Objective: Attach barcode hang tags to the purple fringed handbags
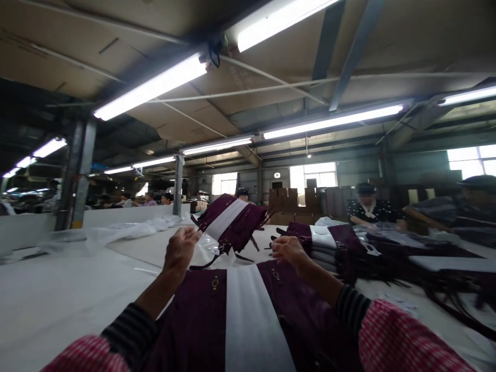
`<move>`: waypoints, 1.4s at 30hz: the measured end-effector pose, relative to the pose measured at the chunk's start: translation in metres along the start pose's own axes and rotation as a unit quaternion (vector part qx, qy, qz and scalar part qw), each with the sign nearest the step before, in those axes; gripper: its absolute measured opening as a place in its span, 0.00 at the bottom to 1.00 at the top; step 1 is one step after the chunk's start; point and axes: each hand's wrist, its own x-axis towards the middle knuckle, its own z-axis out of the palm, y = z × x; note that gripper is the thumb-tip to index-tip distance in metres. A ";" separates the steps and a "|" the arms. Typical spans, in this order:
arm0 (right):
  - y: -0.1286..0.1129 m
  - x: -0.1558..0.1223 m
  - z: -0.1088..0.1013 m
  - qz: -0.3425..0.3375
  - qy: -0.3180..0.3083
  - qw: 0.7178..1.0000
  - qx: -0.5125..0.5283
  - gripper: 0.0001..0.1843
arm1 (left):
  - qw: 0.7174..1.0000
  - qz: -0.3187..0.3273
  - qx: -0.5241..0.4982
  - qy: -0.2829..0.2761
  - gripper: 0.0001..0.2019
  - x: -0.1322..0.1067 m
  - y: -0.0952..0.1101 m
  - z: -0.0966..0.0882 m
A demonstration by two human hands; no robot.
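My left hand (pixel 180 253) pinches a transparent plastic bag (pixel 209 244). A dark purple handbag with a white stripe (pixel 228 222) hangs in the air just beyond it, its straps dangling. My right hand (pixel 289 251) is curled close to the handbag's right side, and I cannot tell whether it grips anything. Below both hands, a larger purple bag panel with a white band and buckles (pixel 248 315) lies flat on the white table (pixel 70 294). My striped cuffs and checked red sleeves show at the bottom corners.
A stack of purple-and-white bags (pixel 325 248) stands right of my right hand, beside a dark pile of strapped bags in plastic (pixel 426 253). Loose plastic sheeting (pixel 116 235) lies on the far left. Co-workers (pixel 372 206) sit beyond, with cardboard cartons (pixel 287 204) behind.
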 end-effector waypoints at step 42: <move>0.046 -0.194 -0.089 -0.019 -0.176 0.971 -0.159 0.04 | 0.703 0.335 0.536 -0.325 0.17 -0.232 0.003 -0.019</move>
